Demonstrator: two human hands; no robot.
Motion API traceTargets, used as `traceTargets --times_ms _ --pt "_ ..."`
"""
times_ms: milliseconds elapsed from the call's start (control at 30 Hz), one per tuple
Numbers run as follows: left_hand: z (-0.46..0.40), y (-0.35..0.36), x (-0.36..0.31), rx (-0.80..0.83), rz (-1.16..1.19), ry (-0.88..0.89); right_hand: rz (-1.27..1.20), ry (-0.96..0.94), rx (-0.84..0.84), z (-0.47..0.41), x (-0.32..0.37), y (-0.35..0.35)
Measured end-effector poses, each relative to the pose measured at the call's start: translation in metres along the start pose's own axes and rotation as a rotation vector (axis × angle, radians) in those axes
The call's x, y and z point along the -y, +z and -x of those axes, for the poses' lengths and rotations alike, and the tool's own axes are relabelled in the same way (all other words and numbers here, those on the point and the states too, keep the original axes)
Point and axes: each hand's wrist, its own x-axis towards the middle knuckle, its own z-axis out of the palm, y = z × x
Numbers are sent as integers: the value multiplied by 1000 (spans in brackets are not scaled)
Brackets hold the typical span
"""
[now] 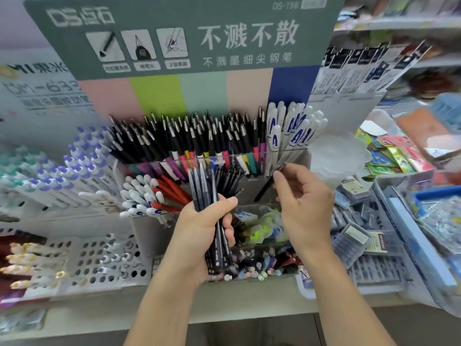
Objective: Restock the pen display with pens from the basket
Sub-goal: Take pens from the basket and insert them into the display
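Right now my left hand (199, 231) is wrapped round a bundle (212, 208) of dark pens, fingers and thumb curled about its middle, tips fanning upward in front of the display (287, 156). My right hand (301, 203) pinches one dark pen (268, 186) near its upper end between thumb and fingertips; the pen slants down and to the left, its lower end hanging over the compartment just below the display's clear front rail. No basket shows clearly, so I cannot tell where the supply sits.

Behind the rail, the display is packed with black-capped pens across most of its width and white pens (291, 128) at its right end. A slot of black pens sits just behind the bundle, with red pens (172, 191) left of that.

I judge the pens light, stiff and smooth-barrelled, so the bundle could slip or splay if the left-hand grip loosens; holding it at mid-length keeps it balanced. A single pen handles best pinched close to the top, as now, letting the tip lead into the slot. The slots look crowded, so a pen dropped in crooked may snag on its neighbours.
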Motion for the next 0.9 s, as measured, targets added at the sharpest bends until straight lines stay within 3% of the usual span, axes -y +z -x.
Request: traceTargets --times_ms 233,533,700,800,900 --pt "-1 -6 -1 50 -10 -22 245 -134 26 -9 -9 12" --pt "2 5 -3 69 -107 23 199 -15 -95 -4 17 5" --pt "-1 20 -2 69 -226 65 -216 393 376 7 43 -3" --pt "-3 24 0 78 -294 68 -415 626 408 4 41 -5" --pt "-5 25 1 102 -326 64 -474 663 442 2 38 -8"
